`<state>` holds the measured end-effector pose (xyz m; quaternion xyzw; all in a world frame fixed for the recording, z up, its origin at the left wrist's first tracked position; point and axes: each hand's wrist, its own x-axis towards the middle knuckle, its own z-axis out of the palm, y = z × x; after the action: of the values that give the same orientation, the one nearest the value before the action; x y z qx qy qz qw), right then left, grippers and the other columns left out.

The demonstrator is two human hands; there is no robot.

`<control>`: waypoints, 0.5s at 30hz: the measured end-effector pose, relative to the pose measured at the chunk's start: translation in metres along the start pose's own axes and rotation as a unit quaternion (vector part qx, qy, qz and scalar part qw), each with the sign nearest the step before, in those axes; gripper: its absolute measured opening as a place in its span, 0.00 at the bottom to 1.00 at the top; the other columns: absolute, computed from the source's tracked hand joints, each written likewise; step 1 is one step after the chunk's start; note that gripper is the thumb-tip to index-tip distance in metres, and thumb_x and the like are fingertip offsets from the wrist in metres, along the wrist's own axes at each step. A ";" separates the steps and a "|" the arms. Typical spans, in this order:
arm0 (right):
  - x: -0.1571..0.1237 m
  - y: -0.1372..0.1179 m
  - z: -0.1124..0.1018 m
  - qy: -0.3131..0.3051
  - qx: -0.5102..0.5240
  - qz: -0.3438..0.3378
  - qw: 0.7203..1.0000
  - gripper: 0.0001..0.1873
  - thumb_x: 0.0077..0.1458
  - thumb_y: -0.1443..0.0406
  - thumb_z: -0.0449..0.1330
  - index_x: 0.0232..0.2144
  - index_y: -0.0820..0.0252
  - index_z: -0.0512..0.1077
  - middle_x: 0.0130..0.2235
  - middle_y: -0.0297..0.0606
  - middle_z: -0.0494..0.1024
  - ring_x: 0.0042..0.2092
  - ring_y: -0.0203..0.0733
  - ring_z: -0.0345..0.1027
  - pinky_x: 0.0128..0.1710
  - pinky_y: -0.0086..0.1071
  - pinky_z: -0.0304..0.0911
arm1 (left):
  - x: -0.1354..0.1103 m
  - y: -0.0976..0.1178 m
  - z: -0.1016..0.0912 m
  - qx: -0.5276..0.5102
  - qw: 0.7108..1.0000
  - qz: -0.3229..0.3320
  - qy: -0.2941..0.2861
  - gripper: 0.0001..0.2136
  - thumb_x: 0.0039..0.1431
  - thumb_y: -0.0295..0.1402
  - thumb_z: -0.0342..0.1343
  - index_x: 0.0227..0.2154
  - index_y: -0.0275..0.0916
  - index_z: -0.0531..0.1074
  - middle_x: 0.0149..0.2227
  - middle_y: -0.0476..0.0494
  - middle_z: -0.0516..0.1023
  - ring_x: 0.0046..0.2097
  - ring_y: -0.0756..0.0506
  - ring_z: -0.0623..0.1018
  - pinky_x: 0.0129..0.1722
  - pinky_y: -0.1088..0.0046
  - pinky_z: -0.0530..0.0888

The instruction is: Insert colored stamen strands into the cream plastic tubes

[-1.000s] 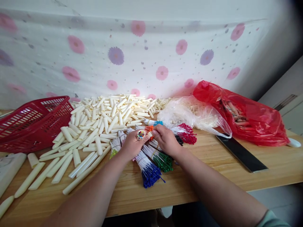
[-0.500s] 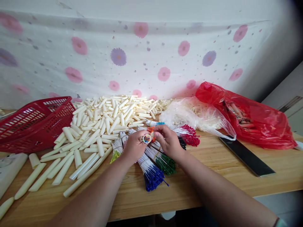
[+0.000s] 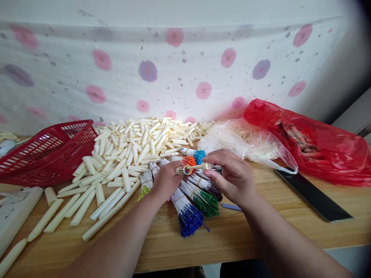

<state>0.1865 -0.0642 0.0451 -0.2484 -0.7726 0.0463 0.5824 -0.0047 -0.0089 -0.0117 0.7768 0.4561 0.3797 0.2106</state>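
Closed around a short cream tube (image 3: 180, 170) with dark markings, my left hand (image 3: 165, 181) tilts its open end to the right. My right hand (image 3: 232, 175) pinches a small cream plug-like piece (image 3: 204, 166) between thumb and fingers. Its narrow stem points left to the tube's mouth; whether it is inside I cannot tell. Below and around the hands lie bundles of thin white sticks with coloured tips: a blue bundle (image 3: 189, 222), a green bundle (image 3: 207, 204), an orange bundle (image 3: 189, 160), a light-blue bundle (image 3: 199, 155) and a yellow-green bundle (image 3: 144, 190).
A big heap of cream tubes (image 3: 136, 141) spreads over the left of the wooden table (image 3: 174, 253). Beside it stands a red basket (image 3: 58, 162). To the right are a clear plastic bag (image 3: 232, 139), a red bag (image 3: 333, 150), a black flat strip (image 3: 315, 197) and a purple flat stick (image 3: 231, 207).
My right hand has drawn away to the right of the tube and now shows the cream piece in its pinch. The tube has turned from facing me towards the right.
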 end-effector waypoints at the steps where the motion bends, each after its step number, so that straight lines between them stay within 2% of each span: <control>1: 0.000 0.001 0.001 -0.004 -0.005 -0.001 1.000 0.13 0.54 0.68 0.62 0.43 0.51 0.72 0.35 0.37 0.77 0.36 0.39 0.71 0.36 0.35 0.68 | 0.000 0.001 0.000 -0.001 1.000 0.001 -0.004 0.07 0.53 0.26 0.51 0.22 0.37 0.70 0.23 0.53 0.71 0.28 0.50 0.70 0.28 0.78 0.63; 11: -0.008 0.012 0.015 -0.072 -0.042 -0.026 0.996 0.15 0.54 0.67 0.62 0.45 0.56 0.71 0.38 0.42 0.76 0.41 0.42 0.71 0.40 0.36 0.70 | -0.001 0.005 -0.002 -0.006 0.999 0.023 -0.026 0.07 0.52 0.24 0.51 0.21 0.37 0.71 0.25 0.51 0.74 0.29 0.50 0.71 0.29 0.76 0.63; 15: -0.009 0.015 0.020 -0.073 -0.026 0.003 0.997 0.13 0.55 0.65 0.61 0.44 0.54 0.73 0.39 0.41 0.73 0.42 0.42 0.70 0.40 0.37 0.70 | -0.001 0.006 -0.002 -0.002 0.999 0.028 -0.037 0.08 0.53 0.25 0.52 0.21 0.37 0.70 0.26 0.51 0.76 0.29 0.49 0.72 0.29 0.76 0.63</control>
<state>0.1749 -0.0505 0.0254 -0.2622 -0.8133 0.0457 0.5174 -0.0039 -0.0128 -0.0070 0.8024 0.4256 0.3570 0.2182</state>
